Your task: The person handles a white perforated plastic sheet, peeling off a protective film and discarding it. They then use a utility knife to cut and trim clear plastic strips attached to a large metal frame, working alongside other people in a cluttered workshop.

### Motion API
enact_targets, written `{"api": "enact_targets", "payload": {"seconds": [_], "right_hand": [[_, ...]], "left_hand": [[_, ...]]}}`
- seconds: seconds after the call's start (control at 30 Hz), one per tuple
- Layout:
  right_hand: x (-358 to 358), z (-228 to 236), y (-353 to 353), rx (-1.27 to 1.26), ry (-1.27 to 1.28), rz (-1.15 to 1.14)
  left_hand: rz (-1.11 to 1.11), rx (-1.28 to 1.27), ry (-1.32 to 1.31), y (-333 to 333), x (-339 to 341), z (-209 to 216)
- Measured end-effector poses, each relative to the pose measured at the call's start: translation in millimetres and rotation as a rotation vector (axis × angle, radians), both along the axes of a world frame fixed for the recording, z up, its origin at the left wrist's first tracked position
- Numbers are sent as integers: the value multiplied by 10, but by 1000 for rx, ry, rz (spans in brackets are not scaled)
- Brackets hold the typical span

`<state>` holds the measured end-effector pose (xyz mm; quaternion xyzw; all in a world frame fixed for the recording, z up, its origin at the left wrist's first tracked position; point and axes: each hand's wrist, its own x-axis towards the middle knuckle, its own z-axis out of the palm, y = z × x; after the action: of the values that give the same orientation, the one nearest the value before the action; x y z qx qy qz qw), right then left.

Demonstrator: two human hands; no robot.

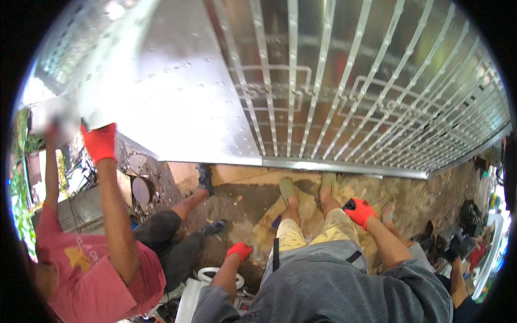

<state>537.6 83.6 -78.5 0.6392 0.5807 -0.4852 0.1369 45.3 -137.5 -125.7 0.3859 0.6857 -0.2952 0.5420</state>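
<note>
My right hand [362, 213], in a red glove, is held beside my right thigh with its fingers curled in. A black patch shows at its fingers; whether that is the glove's palm or a held thing I cannot make out. Lower and to the left, my left hand [240, 251], also red-gloved, hangs beside my hip over the dirt floor; its fingers are too small and hidden to read. Neither hand touches the large shiny metal panel [199, 81] ahead of me. Its right part is a frame of parallel perforated metal strips [293, 48].
At the left, a person in a pink shirt [116, 285] raises a red-gloved hand [101, 141] by the panel's edge. Flat cardboard [229, 173] lies under the panel's lower edge. Dark clutter [458, 242] and another person's arm [458, 277] are at the right. A white chair-like object [188, 301] stands by my left arm.
</note>
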Motion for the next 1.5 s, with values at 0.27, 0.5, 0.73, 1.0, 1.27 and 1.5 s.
{"api": "enact_targets", "payload": {"seconds": [0.27,0.5,0.73,1.0,1.27,1.5], "right_hand": [[-252,843,317,-197,18,-104],[-366,681,508,240,259,283],[-219,1245,486,286,148,191],[55,1169,485,301,186,190],[261,1011,365,307,282,100],[675,1010,205,142,77,-25]], "left_hand": [[710,387,292,-556,-779,1099],[744,574,183,-1078,263,950],[627,389,197,-1783,1189,831],[594,409,253,-1727,991,879],[472,461,242,-1175,899,1012],[360,481,208,-774,871,1015]]}}
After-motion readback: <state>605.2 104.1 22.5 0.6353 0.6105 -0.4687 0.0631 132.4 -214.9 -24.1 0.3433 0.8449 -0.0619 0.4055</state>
